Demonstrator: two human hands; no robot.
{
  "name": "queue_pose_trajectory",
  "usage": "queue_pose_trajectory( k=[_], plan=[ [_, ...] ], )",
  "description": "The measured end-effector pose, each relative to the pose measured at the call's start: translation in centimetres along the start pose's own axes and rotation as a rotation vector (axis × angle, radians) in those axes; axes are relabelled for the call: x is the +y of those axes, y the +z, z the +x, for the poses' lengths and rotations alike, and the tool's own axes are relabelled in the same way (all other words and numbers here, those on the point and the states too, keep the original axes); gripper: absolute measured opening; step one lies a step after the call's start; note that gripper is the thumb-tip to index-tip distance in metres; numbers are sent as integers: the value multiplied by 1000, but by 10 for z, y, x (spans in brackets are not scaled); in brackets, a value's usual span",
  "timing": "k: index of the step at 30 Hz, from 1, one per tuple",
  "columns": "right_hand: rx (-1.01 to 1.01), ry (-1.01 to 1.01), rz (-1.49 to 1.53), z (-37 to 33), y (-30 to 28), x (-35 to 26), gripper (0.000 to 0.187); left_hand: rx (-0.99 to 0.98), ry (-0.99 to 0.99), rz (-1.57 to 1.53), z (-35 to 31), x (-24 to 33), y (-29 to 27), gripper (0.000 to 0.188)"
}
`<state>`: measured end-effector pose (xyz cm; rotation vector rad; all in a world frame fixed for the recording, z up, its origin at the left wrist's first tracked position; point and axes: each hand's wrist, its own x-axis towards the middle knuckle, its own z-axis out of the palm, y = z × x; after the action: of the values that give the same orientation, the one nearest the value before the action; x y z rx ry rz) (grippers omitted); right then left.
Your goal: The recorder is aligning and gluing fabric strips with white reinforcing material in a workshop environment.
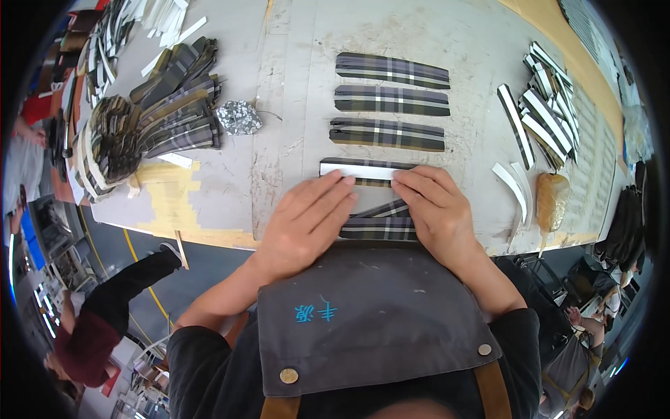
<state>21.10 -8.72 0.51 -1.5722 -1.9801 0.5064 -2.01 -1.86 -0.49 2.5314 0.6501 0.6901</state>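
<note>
A stiff white strip (370,172) lies along a dark plaid fabric piece (373,162) on the table in front of me. My left hand (306,218) rests stretched fingertips on the strip's left end. At its right end, the fingers of my right hand (438,209) lie extended and press down. Closer to my apron, partly covered by my hands, are more plaid pieces (377,228). Beyond the strip, three plaid pieces lie in a column: a near one (387,134), a middle one (391,100) and a far one (391,70).
Bundled plaid pieces (181,115) sit at left beside a crumpled silvery lump (239,117); white strips (162,21) lie behind. On the right are strip-backed plaid pieces (548,122), loose white strips (513,188) and a wrapped amber block on a stick (551,202). People are visible beyond the table (293,126).
</note>
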Motion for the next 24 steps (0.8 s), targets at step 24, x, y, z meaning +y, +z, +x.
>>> queue_pose_trajectory(
  k=[24],
  plan=[
    [-64,-79,-154,-6,5,2,41,-249,-126,99,-6,12,4,42]
  ],
)
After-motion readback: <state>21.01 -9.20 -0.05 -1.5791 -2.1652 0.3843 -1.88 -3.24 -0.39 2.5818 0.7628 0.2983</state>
